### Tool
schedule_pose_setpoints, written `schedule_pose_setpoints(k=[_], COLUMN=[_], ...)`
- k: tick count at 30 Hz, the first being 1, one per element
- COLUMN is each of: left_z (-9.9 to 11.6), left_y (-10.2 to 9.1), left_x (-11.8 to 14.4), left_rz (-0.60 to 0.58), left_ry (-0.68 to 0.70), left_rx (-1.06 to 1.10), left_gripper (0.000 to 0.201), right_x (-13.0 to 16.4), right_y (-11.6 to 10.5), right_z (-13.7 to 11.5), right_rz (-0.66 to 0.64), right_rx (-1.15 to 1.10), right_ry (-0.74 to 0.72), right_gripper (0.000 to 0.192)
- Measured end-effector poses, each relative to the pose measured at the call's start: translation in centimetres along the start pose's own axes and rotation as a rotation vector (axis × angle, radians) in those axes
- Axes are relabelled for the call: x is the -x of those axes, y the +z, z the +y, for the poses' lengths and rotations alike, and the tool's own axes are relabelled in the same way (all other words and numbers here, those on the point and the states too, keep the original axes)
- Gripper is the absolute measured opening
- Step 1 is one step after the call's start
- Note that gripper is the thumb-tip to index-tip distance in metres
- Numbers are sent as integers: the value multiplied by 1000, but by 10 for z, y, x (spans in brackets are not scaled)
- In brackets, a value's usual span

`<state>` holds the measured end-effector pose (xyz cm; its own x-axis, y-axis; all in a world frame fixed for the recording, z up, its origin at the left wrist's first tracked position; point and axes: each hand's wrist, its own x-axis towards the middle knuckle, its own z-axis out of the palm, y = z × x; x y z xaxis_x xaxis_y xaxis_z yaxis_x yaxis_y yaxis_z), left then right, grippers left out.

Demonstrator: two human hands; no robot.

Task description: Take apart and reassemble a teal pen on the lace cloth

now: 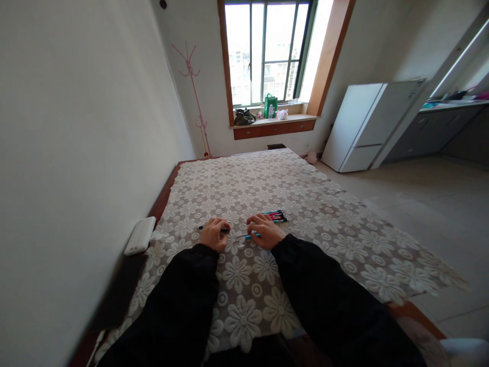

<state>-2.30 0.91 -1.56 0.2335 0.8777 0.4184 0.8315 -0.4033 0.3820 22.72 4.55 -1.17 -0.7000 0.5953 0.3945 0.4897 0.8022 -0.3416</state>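
Observation:
My left hand [215, 234] is closed around a slim black pen [201, 227]; its dark end also shows past the fingertips on the right. Across a small gap, my right hand [266, 231] has its fingers curled, with a blue pen [250, 236] between thumb and fingers. A small pale or clear piece lies on the cloth between the hands, too small to make out. Just beyond my right hand, several pens [278, 216] in blue, red and black lie side by side, partly hidden by that hand.
A floral lace tablecloth [244, 188] covers the long table. A white box-like device [140, 235] stands at the left edge by the wall, above a dark flat object [121, 290]. Farther off are a pink coat stand [195, 97], a windowsill with bags and a white fridge [367, 122].

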Motion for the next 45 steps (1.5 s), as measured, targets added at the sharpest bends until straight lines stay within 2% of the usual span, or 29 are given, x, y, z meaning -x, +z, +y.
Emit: schedule_pose_setpoints(k=[5,10,13,17,21,25,30,35,45], left_z=[-5,-8,-1,10,12,7,7,9,-1], left_y=[7,9,4,-2,-2,1,0,-2,3], left_x=[0,0,0,1,2,2,1,0,2], left_rz=[-74,-73,-72,-130,-173,-166,-107,-140,-118], left_ry=[-34,-52,21,146,157,137,117,89,59], left_rx=[-35,-41,-10,27,25,12,-10,-17,-42], left_gripper=[34,30,26,13,8,2,4,6,4], right_x=[0,0,0,1,1,1,1,1,2], right_y=[1,4,5,4,1,0,0,2,-5], right_z=[1,5,8,10,12,15,17,19,19], right_rz=[36,84,93,56,-4,-48,-35,-20,-54], right_rx=[12,57,84,119,124,105,78,71,88], right_ry=[11,84,147,193,234,265,287,320,345], right_gripper=[19,21,16,12,9,9,9,9,14])
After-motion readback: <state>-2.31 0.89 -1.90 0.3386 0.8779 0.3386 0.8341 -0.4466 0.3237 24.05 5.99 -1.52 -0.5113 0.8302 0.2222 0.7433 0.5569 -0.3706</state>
